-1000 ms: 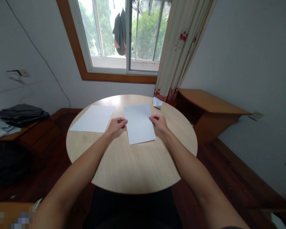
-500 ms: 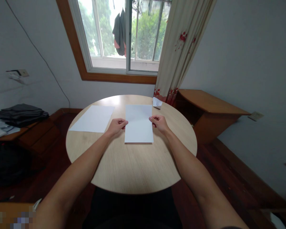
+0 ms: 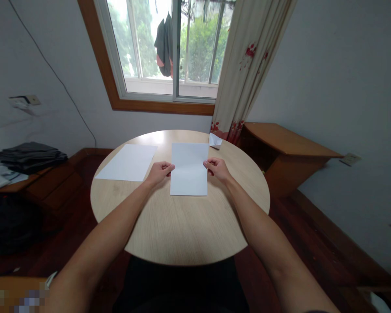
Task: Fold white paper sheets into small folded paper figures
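1. In my head view, the white sheet (image 3: 189,169) is before me on, or just above, the round table (image 3: 185,230), near its middle. My left hand (image 3: 159,172) pinches its left long edge and my right hand (image 3: 217,168) pinches the right one, roughly halfway along. Both grips are closed on the paper (how far my fingers reach underneath is hidden).

2. As for progress, I judge the sheet already gripped on both sides and set straight in front of me. Its upper face looks plain, with no crease, tear or writing that I can make out, so I take the work on it to be at an early point. Both edges are yet to be released; beyond that, the view does not show me what is left. Whether I have one layer or more here, I cannot tell.

3. The other sheet (image 3: 127,163) lies to the left, its near right corner just beside my left wrist. A small folded paper (image 3: 215,141) stands by the table's far right rim, near my sheet's far right corner. Neither is in my grip.

4. My sheet's long axis runs away from me, toward the window (image 3: 175,56), with one short edge facing me nearly squarely (the two ends look alike, so I cannot say which is the top).
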{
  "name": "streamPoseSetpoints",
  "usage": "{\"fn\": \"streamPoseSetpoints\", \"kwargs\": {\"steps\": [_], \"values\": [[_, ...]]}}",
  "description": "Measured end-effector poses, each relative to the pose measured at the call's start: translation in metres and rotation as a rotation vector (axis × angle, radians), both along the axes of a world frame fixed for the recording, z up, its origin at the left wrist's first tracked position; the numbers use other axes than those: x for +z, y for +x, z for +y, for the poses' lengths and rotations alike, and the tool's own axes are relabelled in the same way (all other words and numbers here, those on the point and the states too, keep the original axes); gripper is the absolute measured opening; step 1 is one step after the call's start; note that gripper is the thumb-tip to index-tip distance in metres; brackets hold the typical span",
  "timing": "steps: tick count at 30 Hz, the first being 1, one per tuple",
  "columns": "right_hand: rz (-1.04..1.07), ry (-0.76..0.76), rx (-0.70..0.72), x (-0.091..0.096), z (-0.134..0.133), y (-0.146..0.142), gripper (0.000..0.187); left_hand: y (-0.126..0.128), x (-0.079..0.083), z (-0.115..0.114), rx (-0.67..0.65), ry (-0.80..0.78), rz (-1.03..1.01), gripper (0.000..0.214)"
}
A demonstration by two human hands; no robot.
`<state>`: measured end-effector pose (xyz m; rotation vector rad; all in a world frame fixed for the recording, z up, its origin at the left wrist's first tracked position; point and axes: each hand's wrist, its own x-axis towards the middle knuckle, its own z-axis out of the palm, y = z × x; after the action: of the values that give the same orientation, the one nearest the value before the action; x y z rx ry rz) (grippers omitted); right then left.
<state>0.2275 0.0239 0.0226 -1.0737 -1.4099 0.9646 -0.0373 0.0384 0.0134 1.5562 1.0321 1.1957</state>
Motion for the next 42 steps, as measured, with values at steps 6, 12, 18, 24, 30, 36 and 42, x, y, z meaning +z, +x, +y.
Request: {"fn": "streamPoseSetpoints", "kwargs": {"steps": [6,12,18,24,30,36,42], "values": [[-0.023,-0.013,-0.018,-0.0006,-0.0001,-0.0002,0.047,0.0,-0.0007,0.0007,0.006,-0.009,0.008,0.047],[-0.029,-0.005,-0.027,0.0004,0.0003,0.0,0.048,0.0002,-0.0012,0.0007,0.014,-0.012,0.004,0.048],[-0.01,-0.001,-0.046,-0.0006,0.0013,-0.0013,0.048,0.0023,-0.0002,-0.0015,0.012,-0.033,-0.023,0.049],[0.029,0.029,-0.111,-0.0049,0.0058,0.0005,0.045,0.0068,-0.0027,-0.0034,0.008,-0.061,-0.081,0.051],[0.052,0.037,-0.122,-0.0048,0.007,0.0004,0.045,0.0095,-0.0067,-0.0024,0.031,-0.053,-0.127,0.052],[0.07,0.014,-0.122,-0.004,0.0062,-0.0013,0.045,0.0074,-0.0083,0.0012,0.039,0.001,-0.15,0.052],[0.113,-0.006,-0.08,-0.0031,0.0048,-0.0026,0.046,0.0047,-0.0089,0.0053,0.061,-0.004,-0.155,0.055]]}}
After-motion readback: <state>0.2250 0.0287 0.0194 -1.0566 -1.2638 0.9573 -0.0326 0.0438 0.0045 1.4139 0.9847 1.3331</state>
